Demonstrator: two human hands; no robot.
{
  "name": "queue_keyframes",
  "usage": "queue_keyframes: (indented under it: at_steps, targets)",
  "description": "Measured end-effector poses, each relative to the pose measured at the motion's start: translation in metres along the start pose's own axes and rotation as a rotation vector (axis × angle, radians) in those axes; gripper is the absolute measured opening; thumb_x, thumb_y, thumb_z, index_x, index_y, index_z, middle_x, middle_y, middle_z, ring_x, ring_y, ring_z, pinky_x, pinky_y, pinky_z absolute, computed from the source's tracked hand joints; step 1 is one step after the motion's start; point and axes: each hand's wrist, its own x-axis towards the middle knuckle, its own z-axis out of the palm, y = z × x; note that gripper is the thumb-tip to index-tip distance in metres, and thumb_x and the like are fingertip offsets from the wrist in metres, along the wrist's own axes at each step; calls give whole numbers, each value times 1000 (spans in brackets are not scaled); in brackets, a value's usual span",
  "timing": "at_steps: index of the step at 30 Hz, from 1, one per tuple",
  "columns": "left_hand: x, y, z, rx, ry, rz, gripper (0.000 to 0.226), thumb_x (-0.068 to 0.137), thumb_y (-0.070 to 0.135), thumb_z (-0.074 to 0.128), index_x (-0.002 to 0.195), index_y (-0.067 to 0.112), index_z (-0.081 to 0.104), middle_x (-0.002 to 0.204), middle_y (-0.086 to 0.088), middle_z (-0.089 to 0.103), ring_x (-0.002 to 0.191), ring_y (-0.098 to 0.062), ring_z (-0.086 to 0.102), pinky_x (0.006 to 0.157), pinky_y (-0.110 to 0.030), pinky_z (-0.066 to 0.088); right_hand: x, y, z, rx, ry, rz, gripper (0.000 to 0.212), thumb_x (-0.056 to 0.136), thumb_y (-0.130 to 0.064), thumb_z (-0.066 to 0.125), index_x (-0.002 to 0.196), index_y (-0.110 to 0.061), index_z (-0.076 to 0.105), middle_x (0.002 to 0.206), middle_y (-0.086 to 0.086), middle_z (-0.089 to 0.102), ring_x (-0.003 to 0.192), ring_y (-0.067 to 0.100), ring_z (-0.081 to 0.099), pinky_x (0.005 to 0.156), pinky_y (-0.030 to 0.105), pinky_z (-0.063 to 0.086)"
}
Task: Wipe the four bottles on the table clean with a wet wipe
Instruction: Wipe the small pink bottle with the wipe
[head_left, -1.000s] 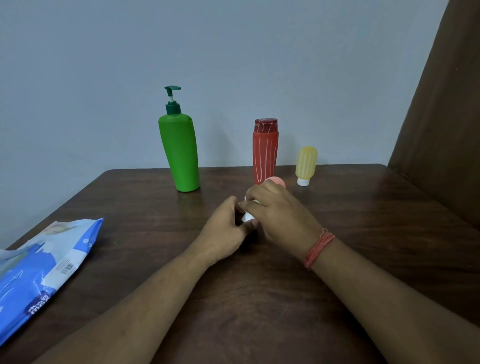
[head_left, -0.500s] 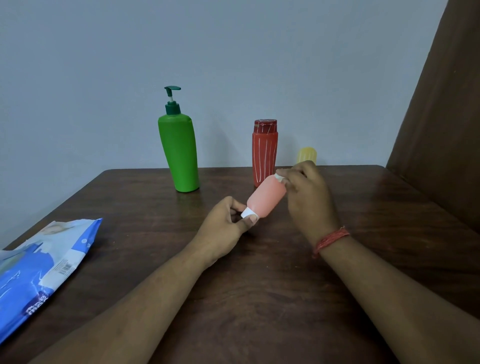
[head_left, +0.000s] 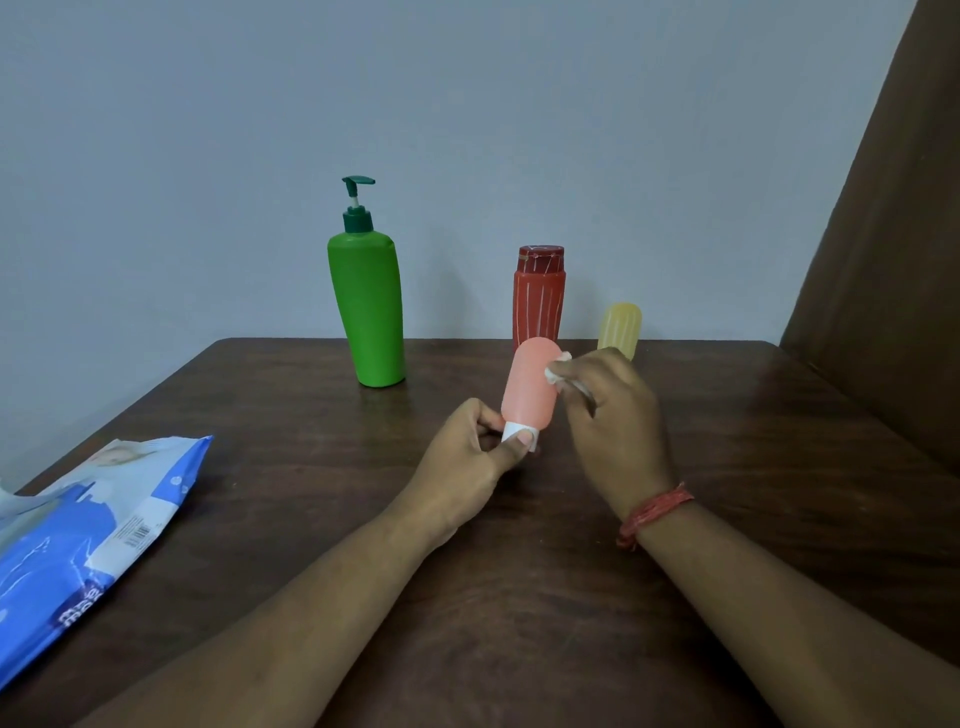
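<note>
Pink bottle (head_left: 531, 385) cap-down, wipe (head_left: 557, 368) alongside

Beyond our fingers (head_left: 563, 370) three bottles (head_left: 538, 296) stand on the tabletop (head_left: 311, 441); the wipe pack (head_left: 93, 530) lies far left of them.

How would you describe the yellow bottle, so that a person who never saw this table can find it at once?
Look at the far edge of the brown table, by the wall. Three bottles stand there: a green pump bottle, a red bottle, then the yellow bottle furthest right. It is the shortest, pale and ribbed, partly hidden behind the right hand.
</note>
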Motion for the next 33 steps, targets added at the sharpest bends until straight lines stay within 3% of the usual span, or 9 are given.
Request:
queue_keyframes:
  at_steps: [3,6,9,11,15,19,22,25,33]
  targets:
    - [-1,3,-4,-77,66,13,26,84,31,77,91,15,57,101,-14,74,104,-30,69,98,-51,53,-9,-6,7,-20,-143,-228,25,84,5,66,105,-5,75,96,8,66,92,26,63,80,38,55]
    - [-2,2,-6,-68,43,11,25,86,29,76,93,13,58,101,-12,74,103,-29,69,98,-51,53,-4,-4,8,-73,-144,-294,24,83,3,66,103,-4,75,94,10,67,88,29,64,76,40,56]
    - [-2,0,-4,22,-45,20,19,93,20,71,97,10,55,85,8,75,83,-4,69,81,-31,52,7,5,0,-15,15,-90,18,91,-1,66,105,-5,75,101,7,67,94,18,62,84,34,54]
    - [-1,1,-2,63,-80,29,16,94,17,70,98,10,55,83,11,75,82,1,69,79,-26,49,14,10,-7,37,89,56,18,93,-5,67,108,-9,75,104,-1,65,96,6,58,87,27,53]
    - [-2,2,-3,-48,-97,1,11,97,12,64,100,9,53,94,-2,78,99,-14,72,92,-36,54,12,11,-6,220,66,214,22,93,-8,67,112,-18,73,105,-13,67,100,0,62,89,20,52]
    - [-1,3,-7,-322,-107,-74,6,100,6,56,105,4,53,105,-17,74,102,-23,73,92,-35,57,12,9,-2,530,70,483,22,95,-10,65,105,-29,69,103,-6,74,99,9,69,91,36,57]
    - [1,3,-8,-488,-136,-115,15,100,0,51,113,-4,55,114,-22,68,98,-28,74,92,-36,59,11,4,0,604,14,516,30,93,-5,66,101,-34,66,104,-5,74,102,10,69,96,40,55]
    - [2,3,-7,-501,-155,-136,20,103,0,45,118,-5,58,122,-23,66,98,-27,73,93,-37,58,7,-4,3,601,-5,497,36,92,-1,66,99,-36,62,103,-11,71,99,3,67,94,31,56]
    - [2,9,-5,-554,-123,-167,26,108,7,35,121,-2,56,103,-16,68,84,-23,68,89,-40,60,-1,-16,10,622,-164,427,32,93,-15,68,125,-20,63,119,0,67,107,7,67,91,29,56]
